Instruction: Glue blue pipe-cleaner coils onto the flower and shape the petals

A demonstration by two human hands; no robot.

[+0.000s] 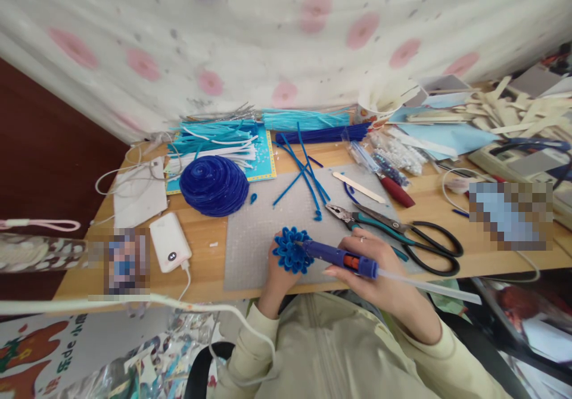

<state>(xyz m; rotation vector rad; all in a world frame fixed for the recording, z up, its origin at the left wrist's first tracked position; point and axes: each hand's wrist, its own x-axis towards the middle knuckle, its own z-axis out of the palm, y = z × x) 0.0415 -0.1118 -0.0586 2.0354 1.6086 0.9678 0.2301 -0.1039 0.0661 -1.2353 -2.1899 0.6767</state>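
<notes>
A blue flower of looped pipe cleaners [292, 251] is held from beneath by my left hand [280, 277], whose fingers are mostly hidden under it. My right hand [373, 268] grips a dark blue glue gun [337, 257] with a long clear glue stick out of its rear. The gun's tip points left and meets the right part of the flower. Both are over the front of a grey cutting mat [245, 238]. Loose blue pipe cleaners [297, 178] lie crossed behind the flower.
Pliers [357, 214] and black-handled scissors [413, 229] lie right of the mat's middle. A dark blue coiled dome [213, 186] and a white power bank [170, 242] are on the left. Pipe cleaner bundles [214, 140], a paper cup [375, 113] and wooden sticks [513, 110] line the back.
</notes>
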